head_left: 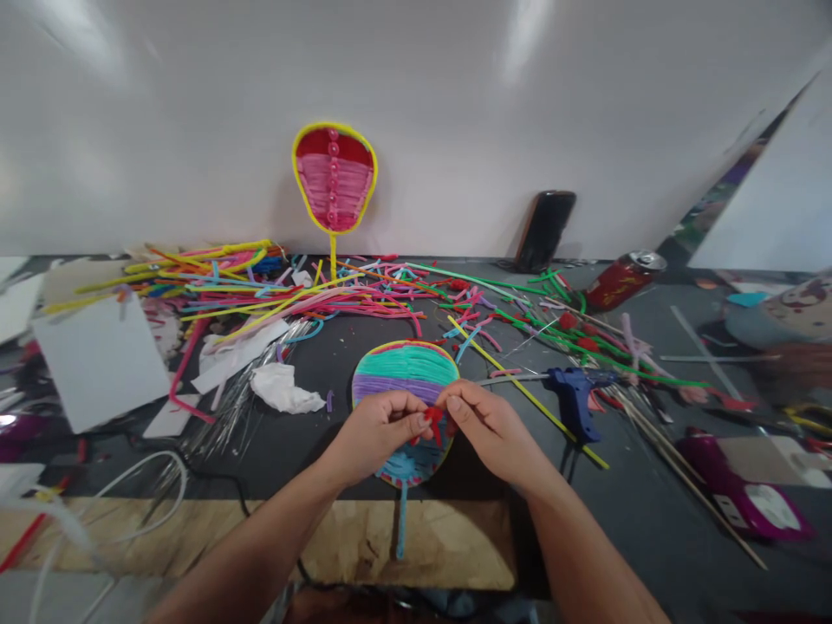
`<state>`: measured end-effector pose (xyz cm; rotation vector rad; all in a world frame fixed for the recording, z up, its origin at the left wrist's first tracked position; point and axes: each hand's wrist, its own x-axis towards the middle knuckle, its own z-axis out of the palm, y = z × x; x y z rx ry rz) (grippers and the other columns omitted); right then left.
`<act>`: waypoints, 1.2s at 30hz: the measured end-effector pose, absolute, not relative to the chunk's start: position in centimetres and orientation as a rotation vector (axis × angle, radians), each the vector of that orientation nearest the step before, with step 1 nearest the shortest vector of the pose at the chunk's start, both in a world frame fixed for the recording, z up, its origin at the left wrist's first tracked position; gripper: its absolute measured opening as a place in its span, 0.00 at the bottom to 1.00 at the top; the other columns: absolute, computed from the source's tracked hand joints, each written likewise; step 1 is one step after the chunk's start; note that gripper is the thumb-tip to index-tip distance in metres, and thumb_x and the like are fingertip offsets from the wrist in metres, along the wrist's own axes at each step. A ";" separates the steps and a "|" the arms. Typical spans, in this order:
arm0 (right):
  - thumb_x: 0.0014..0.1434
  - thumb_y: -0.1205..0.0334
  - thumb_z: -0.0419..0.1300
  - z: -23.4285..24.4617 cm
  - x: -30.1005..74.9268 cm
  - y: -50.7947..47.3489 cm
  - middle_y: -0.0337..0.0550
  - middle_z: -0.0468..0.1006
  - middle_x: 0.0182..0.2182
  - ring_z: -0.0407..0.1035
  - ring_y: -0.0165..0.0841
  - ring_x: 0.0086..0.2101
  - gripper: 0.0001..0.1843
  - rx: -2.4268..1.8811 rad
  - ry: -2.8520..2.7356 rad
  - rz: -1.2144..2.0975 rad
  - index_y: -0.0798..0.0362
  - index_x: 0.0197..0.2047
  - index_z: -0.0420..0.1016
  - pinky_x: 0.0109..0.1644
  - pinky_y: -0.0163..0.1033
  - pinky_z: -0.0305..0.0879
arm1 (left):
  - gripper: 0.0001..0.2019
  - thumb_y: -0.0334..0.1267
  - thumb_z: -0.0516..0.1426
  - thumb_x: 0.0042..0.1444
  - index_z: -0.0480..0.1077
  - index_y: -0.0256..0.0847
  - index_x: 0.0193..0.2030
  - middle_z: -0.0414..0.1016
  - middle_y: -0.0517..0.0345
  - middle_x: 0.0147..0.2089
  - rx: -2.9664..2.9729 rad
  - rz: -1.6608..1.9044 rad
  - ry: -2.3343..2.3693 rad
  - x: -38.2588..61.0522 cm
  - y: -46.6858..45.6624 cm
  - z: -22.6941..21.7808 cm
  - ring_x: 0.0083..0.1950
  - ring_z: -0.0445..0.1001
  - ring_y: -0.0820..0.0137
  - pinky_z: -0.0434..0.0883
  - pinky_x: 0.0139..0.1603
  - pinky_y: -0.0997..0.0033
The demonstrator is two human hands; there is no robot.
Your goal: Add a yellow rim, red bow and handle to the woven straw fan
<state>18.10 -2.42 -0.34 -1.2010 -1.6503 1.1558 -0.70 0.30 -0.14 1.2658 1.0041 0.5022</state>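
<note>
Between the fingertips of my left hand and my right hand is a small red bow, which looks like bent pipe cleaner. My left thumb and fingers pinch it. My right thumb and fingertips are pressed together at its right side. Beneath both hands lies a round fan with teal, purple and blue bands, a yellow rim and a blue handle pointing toward me. My hands hide the fan's middle part.
A pink and red fan stands against the white wall behind heaped pipe cleaners. To the right are a blue glue gun, a phone, a red can and a purple device. Crumpled white tissue lies left.
</note>
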 end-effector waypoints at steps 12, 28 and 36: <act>0.64 0.57 0.52 -1.2 17.4 -2.5 0.38 0.69 0.29 0.63 0.30 0.31 0.10 -1.182 -1.608 1.175 0.52 0.34 0.69 0.36 0.34 0.60 | 0.09 0.40 0.57 0.49 0.70 0.36 0.25 0.67 0.64 0.22 1.359 0.502 1.078 0.0 0.2 0.7 0.24 0.62 0.77 0.59 0.26 0.78; 0.64 0.66 0.51 -0.4 17.5 -2.5 0.39 0.68 0.30 0.64 0.31 0.33 0.09 -1.113 -1.743 1.027 0.51 0.31 0.65 0.39 0.36 0.61 | 0.10 0.40 0.62 0.47 0.71 0.34 0.27 0.73 0.60 0.25 1.100 0.511 0.961 0.1 0.2 0.2 0.25 0.64 0.78 0.61 0.29 0.78; 0.62 0.66 0.51 -0.9 17.1 -2.4 0.38 0.66 0.27 0.62 0.31 0.30 0.10 -1.213 -1.793 0.922 0.51 0.28 0.63 0.35 0.36 0.58 | 0.09 0.39 0.54 0.53 0.70 0.38 0.26 0.67 0.64 0.23 1.618 0.534 1.135 0.2 -0.4 -0.3 0.27 0.63 0.75 0.60 0.29 0.77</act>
